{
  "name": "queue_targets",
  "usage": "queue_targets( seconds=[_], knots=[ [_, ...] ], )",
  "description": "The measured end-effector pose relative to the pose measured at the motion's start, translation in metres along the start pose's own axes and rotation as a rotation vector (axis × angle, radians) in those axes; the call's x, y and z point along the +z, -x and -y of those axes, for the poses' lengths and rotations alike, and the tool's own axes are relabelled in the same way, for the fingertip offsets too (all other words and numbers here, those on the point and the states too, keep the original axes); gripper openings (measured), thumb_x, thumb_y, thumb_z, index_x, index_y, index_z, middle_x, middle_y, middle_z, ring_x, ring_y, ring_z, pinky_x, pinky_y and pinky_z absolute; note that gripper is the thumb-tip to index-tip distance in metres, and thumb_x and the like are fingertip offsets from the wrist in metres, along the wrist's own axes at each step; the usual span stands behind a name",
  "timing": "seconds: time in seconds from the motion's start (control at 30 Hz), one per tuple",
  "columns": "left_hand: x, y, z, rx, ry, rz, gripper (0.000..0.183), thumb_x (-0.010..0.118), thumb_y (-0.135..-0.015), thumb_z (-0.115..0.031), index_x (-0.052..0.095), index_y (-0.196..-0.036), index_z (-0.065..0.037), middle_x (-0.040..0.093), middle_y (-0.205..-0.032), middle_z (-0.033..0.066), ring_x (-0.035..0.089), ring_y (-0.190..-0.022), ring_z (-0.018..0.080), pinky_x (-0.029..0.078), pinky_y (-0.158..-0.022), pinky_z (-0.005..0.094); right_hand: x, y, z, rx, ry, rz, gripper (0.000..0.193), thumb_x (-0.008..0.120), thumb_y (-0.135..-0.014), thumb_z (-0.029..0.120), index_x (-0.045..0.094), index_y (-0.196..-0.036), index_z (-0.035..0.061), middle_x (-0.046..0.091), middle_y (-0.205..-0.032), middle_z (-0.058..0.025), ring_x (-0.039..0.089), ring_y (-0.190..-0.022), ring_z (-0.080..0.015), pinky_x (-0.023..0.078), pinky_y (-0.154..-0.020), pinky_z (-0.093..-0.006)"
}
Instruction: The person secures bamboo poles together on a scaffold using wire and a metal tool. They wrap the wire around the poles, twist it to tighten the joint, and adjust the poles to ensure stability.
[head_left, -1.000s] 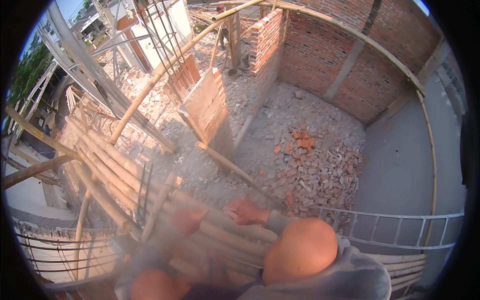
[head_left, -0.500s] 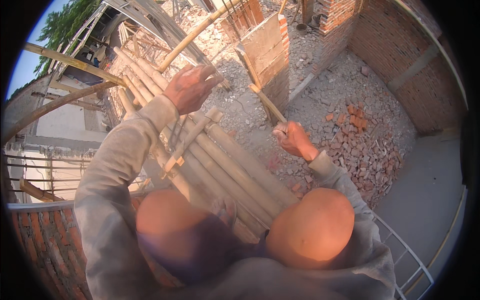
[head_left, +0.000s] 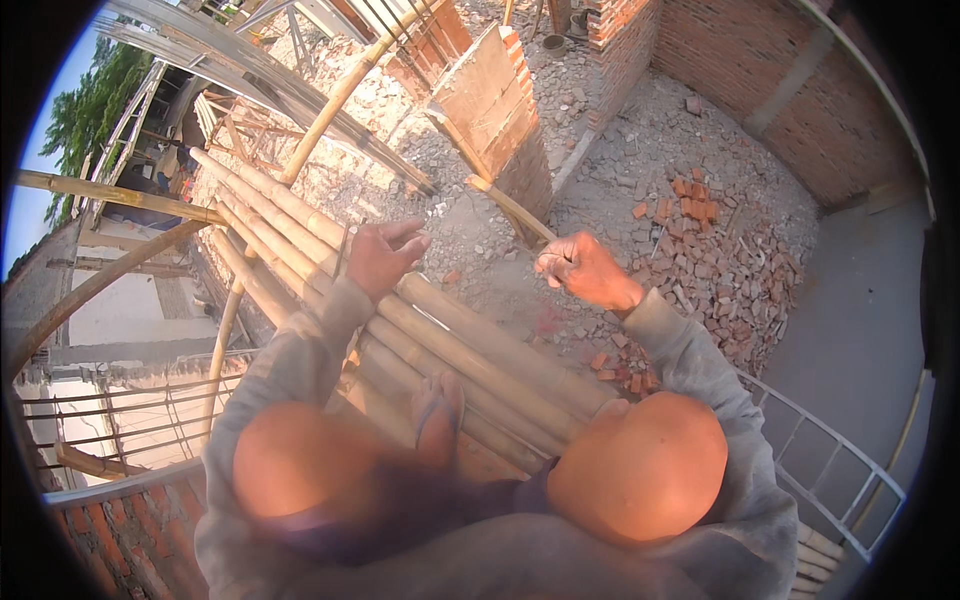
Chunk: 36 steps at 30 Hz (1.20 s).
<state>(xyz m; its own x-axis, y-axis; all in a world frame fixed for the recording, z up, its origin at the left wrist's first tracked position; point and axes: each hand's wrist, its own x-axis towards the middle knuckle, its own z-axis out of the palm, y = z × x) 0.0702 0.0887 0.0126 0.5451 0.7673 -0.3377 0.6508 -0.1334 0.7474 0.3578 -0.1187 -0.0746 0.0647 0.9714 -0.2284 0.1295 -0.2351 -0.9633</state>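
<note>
My left hand (head_left: 385, 257) hovers over or rests on the bamboo poles (head_left: 490, 360), its fingers stretched out and apart, with nothing visible in them. A thin dark loop, perhaps wire, shows beside its wrist. My right hand (head_left: 590, 272) is closed around the lower end of a slim wooden stick (head_left: 512, 210), which points up and to the left. Whatever lies inside that fist is hidden. Between my bent knees, a sandalled foot (head_left: 440, 410) stands on the poles.
Brick rubble (head_left: 720, 280) covers the ground below on the right, beside a brick wall (head_left: 770, 80). A broken brick pillar (head_left: 495, 110) rises ahead. A pale metal ladder (head_left: 820, 460) leans at lower right. Bamboo rails (head_left: 120, 195) cross at left above rebar (head_left: 120, 410).
My left hand has lowered toward the poles, and its forearm now covers the wooden crosspiece seen before. The right hand still grips the stick. The whole view has shifted slightly.
</note>
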Motion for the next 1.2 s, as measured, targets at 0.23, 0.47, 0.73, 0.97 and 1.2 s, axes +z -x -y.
queue_targets(
  seconds=[0.23,0.47,0.73,0.97,1.2],
  knots=[
    [0.058,0.011,0.019,0.010,0.687,0.128,0.048,0.077,-0.106,-0.021,0.069,-0.140,0.012,0.079,-0.116,0.0211,0.078,-0.100,0.0244,0.066,-0.083,0.0357,0.046,0.010,0.025,0.006,0.028,0.047,0.026,0.064,-0.107,0.019,0.080,-0.098,0.0000,0.073,-0.077,-0.0033,0.064,-0.076,-0.0126,0.053,-0.073,-0.0345],
    [0.059,0.010,0.037,0.061,0.843,0.029,0.043,0.080,-0.104,-0.022,0.074,-0.133,0.010,0.080,-0.111,0.0197,0.078,-0.096,0.0224,0.065,-0.083,0.0357,0.047,0.010,0.086,0.084,0.166,0.201,0.031,0.064,-0.110,0.023,0.076,-0.094,-0.0009,0.072,-0.077,-0.0037,0.063,-0.075,-0.0157,0.053,-0.072,-0.0381],
    [0.037,0.024,0.045,0.175,0.863,-0.101,0.039,0.079,-0.104,-0.020,0.076,-0.131,0.008,0.081,-0.111,0.0183,0.076,-0.093,0.0196,0.063,-0.087,0.0336,0.030,-0.052,0.139,-0.144,0.498,0.230,0.029,0.066,-0.109,0.023,0.078,-0.097,-0.0009,0.072,-0.075,-0.0122,0.063,-0.067,-0.0232,0.054,-0.070,-0.0421],
    [0.032,0.032,0.064,0.115,1.012,-0.119,0.042,0.081,-0.101,-0.022,0.075,-0.130,0.009,0.081,-0.108,0.0167,0.076,-0.093,0.0218,0.063,-0.086,0.0351,0.068,-0.047,0.127,0.026,0.395,0.321,0.030,0.070,-0.103,0.020,0.071,-0.083,-0.0017,0.067,-0.068,-0.0115,0.060,-0.066,-0.0166,0.050,-0.065,-0.0405],
    [0.034,0.037,0.145,-0.191,1.302,-0.336,0.037,0.082,-0.100,-0.030,0.076,-0.118,0.002,0.078,-0.104,0.0114,0.071,-0.093,0.0193,0.059,-0.079,0.0331,0.076,-0.075,0.150,0.008,0.638,0.426,0.027,0.070,-0.101,0.013,0.065,-0.079,-0.0031,0.051,-0.065,-0.0152,0.048,-0.064,-0.0169,0.046,-0.063,-0.0404]
  ],
)
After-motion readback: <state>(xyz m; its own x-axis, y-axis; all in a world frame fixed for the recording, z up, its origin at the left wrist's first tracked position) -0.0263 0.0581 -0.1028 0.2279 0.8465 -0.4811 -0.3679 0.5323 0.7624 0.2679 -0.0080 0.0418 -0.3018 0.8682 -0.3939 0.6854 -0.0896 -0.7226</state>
